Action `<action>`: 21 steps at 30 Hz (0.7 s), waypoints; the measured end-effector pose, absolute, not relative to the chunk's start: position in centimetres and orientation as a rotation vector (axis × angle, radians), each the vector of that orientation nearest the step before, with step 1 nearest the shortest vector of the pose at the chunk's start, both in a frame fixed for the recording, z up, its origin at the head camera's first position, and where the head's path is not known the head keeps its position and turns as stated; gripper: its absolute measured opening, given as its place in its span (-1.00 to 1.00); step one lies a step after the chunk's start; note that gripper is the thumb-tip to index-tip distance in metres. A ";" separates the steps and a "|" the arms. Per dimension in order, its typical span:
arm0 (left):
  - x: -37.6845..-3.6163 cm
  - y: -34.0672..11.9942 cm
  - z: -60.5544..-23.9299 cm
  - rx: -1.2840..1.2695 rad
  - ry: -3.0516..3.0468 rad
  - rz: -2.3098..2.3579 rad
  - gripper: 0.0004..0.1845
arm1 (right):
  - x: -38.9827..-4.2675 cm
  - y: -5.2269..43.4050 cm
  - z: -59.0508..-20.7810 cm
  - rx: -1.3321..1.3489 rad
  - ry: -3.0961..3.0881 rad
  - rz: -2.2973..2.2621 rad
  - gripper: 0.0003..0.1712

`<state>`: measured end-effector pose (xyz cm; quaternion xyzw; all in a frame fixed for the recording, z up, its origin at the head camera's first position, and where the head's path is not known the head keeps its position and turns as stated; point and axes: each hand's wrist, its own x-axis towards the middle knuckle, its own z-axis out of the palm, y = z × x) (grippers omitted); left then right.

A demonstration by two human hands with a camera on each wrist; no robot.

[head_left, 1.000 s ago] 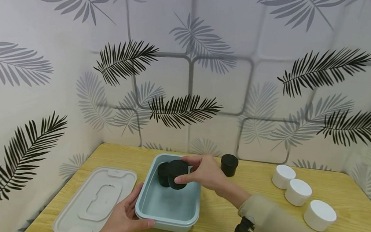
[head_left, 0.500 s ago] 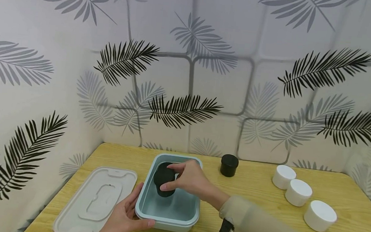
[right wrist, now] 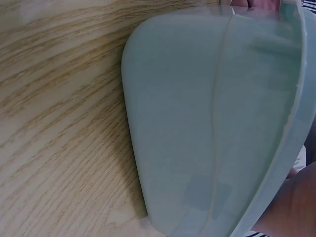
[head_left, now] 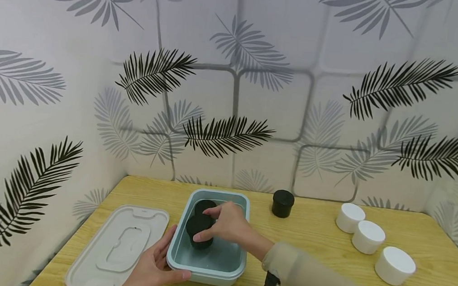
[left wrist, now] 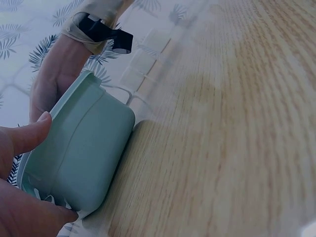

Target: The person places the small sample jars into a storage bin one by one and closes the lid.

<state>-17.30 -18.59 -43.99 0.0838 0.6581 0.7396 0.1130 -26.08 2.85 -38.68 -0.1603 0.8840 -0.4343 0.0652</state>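
Table (head_left: pixel 319 228): shows yellowish wood grain. White containers (head_left: pixel 368 237): number three; stand upright toward the table's right side in a slanting line, with the rear pair touching or nearly so and the nearest slightly apart. Wall covering (head_left: pixel 273 106): bears black and grey leaf prints; rises behind and at left.
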 end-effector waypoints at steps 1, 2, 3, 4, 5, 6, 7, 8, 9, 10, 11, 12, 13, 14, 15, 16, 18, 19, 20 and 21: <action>-17.3 -18.6 -44.0 0.247 1.933 2.170 0.20 | -26.1 2.8 -38.6 -0.477 2.669 -1.310 -0.26; -17.3 -18.6 -44.0 0.245 1.934 2.168 0.20 | -26.1 2.8 -38.7 -0.474 2.672 -1.307 -0.26; -17.3 -18.6 -44.0 0.244 1.936 2.166 0.20 | -26.1 2.8 -38.7 -0.472 2.674 -1.305 -0.26; -17.3 -18.6 -44.0 0.243 1.938 2.165 0.20 | -26.1 2.8 -38.7 -0.472 2.680 -1.298 -0.26; -17.3 -18.6 -44.0 0.243 1.941 2.162 0.19 | -26.1 2.8 -38.7 -0.471 2.685 -1.291 -0.26; -17.3 -18.6 -44.0 0.243 1.946 2.159 0.19 | -26.1 2.8 -38.7 -0.472 2.690 -1.286 -0.27; -17.3 -18.6 -44.0 0.244 1.949 2.157 0.19 | -26.2 2.8 -38.7 -0.469 2.693 -1.280 -0.27; -17.3 -18.6 -44.0 0.245 1.951 2.157 0.19 | -26.2 2.8 -38.8 -0.470 2.695 -1.276 -0.27; -17.3 -18.6 -44.0 0.245 1.950 2.158 0.19 | -26.2 2.7 -38.8 -0.468 2.696 -1.273 -0.27; -17.3 -18.6 -44.0 0.246 1.950 2.160 0.18 | -26.2 2.7 -38.8 -0.464 2.696 -1.270 -0.27; -17.3 -18.6 -44.0 0.247 1.952 2.159 0.19 | -26.2 2.7 -38.8 -0.460 2.697 -1.269 -0.27; -17.3 -18.7 -44.0 0.248 1.952 2.160 0.19 | -26.2 2.6 -38.8 -0.455 2.697 -1.270 -0.27; -17.3 -18.7 -44.1 0.249 1.952 2.162 0.19 | -26.2 2.6 -38.8 -0.450 2.696 -1.271 -0.27; -17.3 -18.6 -44.0 0.248 1.952 2.162 0.19 | -26.2 2.6 -38.8 -0.446 2.695 -1.272 -0.27; -17.3 -18.6 -44.0 0.247 1.951 2.163 0.19 | -26.2 2.6 -38.8 -0.442 2.697 -1.273 -0.27; -17.3 -18.6 -44.0 0.246 1.953 2.162 0.19 | -26.3 2.6 -38.8 -0.438 2.698 -1.275 -0.26; -17.3 -18.6 -44.0 0.247 1.950 2.163 0.19 | -26.3 2.5 -38.8 -0.429 2.698 -1.278 -0.26; -17.3 -18.6 -44.0 0.247 1.950 2.163 0.19 | -26.3 2.5 -38.8 -0.424 2.699 -1.278 -0.26; -17.3 -18.6 -44.0 0.246 1.948 2.164 0.19 | -26.3 2.5 -38.8 -0.420 2.698 -1.278 -0.26; -17.3 -18.6 -44.0 0.247 1.946 2.164 0.19 | -26.2 2.5 -38.8 -0.417 2.698 -1.278 -0.25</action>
